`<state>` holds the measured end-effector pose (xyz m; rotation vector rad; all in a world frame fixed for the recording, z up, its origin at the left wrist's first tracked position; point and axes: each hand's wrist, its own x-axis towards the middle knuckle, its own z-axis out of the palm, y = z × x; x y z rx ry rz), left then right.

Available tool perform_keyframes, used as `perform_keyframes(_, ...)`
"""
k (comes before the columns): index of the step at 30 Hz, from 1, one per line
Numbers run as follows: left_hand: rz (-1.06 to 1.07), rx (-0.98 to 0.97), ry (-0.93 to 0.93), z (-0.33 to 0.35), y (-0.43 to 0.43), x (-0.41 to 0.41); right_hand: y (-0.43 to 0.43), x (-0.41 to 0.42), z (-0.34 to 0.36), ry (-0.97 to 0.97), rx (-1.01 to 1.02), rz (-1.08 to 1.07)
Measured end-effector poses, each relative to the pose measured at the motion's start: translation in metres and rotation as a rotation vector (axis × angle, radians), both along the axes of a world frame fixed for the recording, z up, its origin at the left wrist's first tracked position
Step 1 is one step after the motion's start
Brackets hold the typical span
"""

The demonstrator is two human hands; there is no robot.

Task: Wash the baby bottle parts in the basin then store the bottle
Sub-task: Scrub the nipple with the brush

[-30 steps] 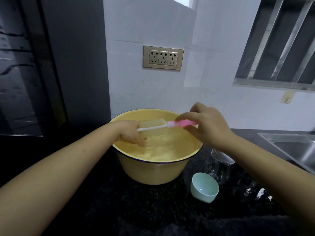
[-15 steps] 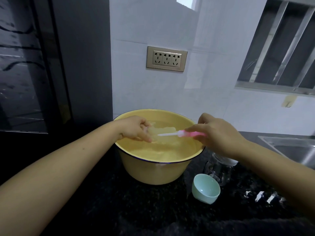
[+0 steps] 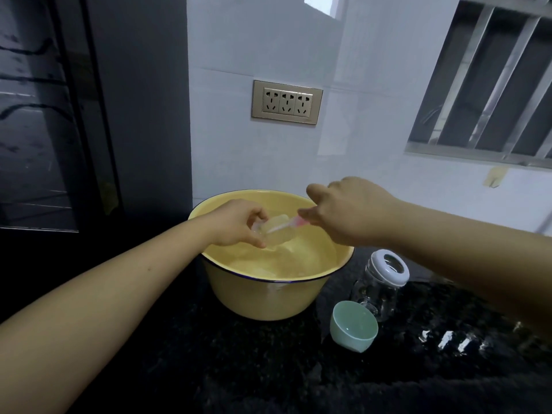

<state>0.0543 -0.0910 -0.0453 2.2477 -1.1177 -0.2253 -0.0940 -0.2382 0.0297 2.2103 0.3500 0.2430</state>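
Gripping one clear bottle part [image 3: 277,231] above the yellow basin [image 3: 268,297], your left hand [image 3: 239,224] curls round it. Your right hand [image 3: 349,210] pinches one pink brush [image 3: 300,222]. One glass bottle [image 3: 379,285] and one green cap [image 3: 354,330] sit on the tabletop [image 3: 239,369], just beside the basin's right edge.

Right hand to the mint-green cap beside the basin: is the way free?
Probably yes: the mint-green cap lies uncovered on the counter, right of the basin. But the right hand grips the pink brush, so free it first.
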Motion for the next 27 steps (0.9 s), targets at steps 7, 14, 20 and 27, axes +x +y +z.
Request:
perform_keyframes(7, -0.047, -0.017, -0.041, 0.000, 0.000, -0.004, 0.013, 0.001, -0.006, 0.101, 0.494, -0.379)
perform_keyframes(14, -0.023, -0.093, -0.019, 0.000, 0.001, -0.004, 0.004, 0.020, 0.009, 0.368, 1.076, -0.715)
perform_keyframes(20, -0.053, -0.027, 0.029, -0.001, 0.000, -0.004, -0.001, 0.007, -0.002, 0.175, 0.577, -0.309)
perform_keyframes(27, -0.013, 0.017, -0.072, 0.002, 0.001, -0.006, 0.009, 0.012, -0.019, -0.090, 0.244, -0.006)
